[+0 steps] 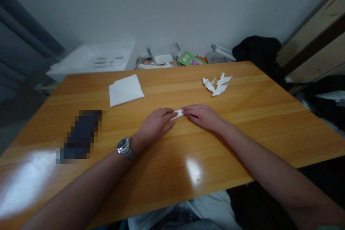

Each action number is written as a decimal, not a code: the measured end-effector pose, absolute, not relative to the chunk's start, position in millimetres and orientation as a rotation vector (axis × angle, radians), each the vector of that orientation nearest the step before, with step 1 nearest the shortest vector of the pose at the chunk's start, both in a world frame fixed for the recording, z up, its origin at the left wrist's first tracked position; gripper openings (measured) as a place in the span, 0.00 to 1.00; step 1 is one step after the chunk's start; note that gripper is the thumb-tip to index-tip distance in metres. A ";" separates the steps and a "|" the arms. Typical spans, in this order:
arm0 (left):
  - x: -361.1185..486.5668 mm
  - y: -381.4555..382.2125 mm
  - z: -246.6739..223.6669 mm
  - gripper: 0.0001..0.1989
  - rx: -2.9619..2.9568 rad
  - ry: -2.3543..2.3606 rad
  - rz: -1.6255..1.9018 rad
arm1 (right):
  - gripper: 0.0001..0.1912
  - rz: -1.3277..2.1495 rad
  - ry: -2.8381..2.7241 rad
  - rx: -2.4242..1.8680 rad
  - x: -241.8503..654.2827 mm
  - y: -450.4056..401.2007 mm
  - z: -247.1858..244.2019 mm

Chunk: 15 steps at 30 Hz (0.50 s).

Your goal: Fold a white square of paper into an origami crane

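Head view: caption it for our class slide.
Left hand and right hand touch small white paper; folded paper birds beyond.

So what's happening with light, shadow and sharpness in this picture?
Head view: white glare on the wooden table, at lower left and below centre; dark shadow along the right forearm; head view, left side: a dark object pixelated beyond recognition.

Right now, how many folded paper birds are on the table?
3, clustered beyond the right hand: the left bird, the far bird at back right, and the near bird in front. They crowd together, so a small piece could be hidden.
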<state>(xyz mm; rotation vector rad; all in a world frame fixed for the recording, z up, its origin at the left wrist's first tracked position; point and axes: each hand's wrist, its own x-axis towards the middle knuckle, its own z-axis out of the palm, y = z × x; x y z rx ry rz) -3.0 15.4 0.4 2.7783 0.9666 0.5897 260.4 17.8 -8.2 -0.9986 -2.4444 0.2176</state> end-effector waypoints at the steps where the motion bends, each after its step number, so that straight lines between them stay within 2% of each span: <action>1: -2.3 16.3 0.4 0.17 2.756 0.972 0.608 | 0.13 0.229 -2.429 -0.998 260.0 17.9 -8.7; 7: 1.5 17.0 3.6 0.13 2.617 0.929 0.693 | 0.12 0.268 -2.389 -1.061 254.8 13.9 -7.1; 15: 1.7 21.0 0.2 0.12 2.545 0.924 0.667 | 0.17 0.290 -2.421 -0.995 248.8 9.0 -1.8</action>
